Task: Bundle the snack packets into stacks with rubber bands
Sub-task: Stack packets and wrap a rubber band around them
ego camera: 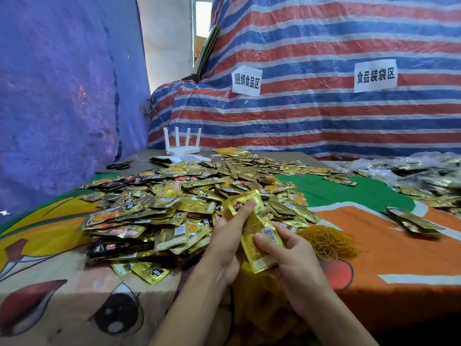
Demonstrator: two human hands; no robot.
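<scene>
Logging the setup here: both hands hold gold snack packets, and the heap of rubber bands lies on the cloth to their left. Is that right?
One slip: the head view shows the heap of rubber bands on the cloth to the right of the hands, not the left. The left hand and right hand do hold gold snack packets.

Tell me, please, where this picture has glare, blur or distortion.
Head view: foil glare on the gold packets in the left hand and right hand; wide lens bends the striped tarp's lines; bagged packets at the right edge are smeared; the window gap is overexposed.
</scene>
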